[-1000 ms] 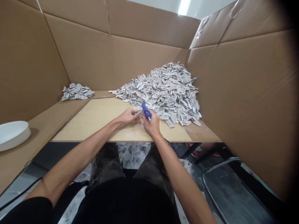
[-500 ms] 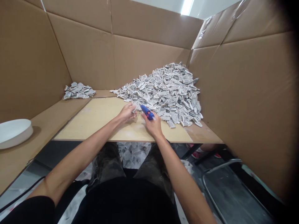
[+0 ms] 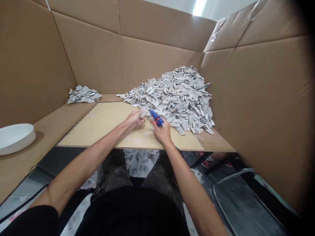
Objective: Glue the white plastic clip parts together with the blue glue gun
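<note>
My left hand (image 3: 135, 120) pinches a pale piece (image 3: 143, 112); my right hand (image 3: 162, 131) grips a blue tool (image 3: 157, 118), tip near that piece. Both hands are over the surface (image 3: 88, 131), before the large pile (image 3: 179, 95).

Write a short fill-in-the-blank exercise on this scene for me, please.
The tool in the right hand is coloured ____.
A grey piece is held in the ____ hand.
The larger pile lies to the ____ of the smaller pile.
The round dish is coloured ____.
Missing words: blue; left; right; white.
</note>
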The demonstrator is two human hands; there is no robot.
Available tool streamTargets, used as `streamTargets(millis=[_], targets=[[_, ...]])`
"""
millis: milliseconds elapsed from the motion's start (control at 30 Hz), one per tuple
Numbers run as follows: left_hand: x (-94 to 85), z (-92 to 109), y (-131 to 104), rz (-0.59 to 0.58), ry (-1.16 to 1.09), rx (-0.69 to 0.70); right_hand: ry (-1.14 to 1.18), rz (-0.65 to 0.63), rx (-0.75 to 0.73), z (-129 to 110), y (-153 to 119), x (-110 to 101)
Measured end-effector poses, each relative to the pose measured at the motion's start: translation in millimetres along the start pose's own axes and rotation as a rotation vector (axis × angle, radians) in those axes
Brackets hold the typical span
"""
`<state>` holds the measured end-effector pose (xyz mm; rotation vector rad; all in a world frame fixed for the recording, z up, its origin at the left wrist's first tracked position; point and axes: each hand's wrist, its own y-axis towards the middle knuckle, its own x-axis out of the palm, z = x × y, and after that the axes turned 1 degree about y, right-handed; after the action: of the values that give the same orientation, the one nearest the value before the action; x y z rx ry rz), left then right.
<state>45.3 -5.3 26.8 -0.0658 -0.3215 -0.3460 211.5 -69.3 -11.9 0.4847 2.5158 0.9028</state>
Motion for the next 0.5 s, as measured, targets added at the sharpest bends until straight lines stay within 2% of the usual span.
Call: streamTargets(millis=[267,500], targets=[[-4.9,-4.3,1.8,-0.034,0.083,0.11,-0.007,-0.027,-0.006,-1.1,-0.6,-0.3],[0.2,-4.9,0.8,-0.101,0.128,0.093,-0.003,-0.06,-0.015,1.2,0.7,0.1]])
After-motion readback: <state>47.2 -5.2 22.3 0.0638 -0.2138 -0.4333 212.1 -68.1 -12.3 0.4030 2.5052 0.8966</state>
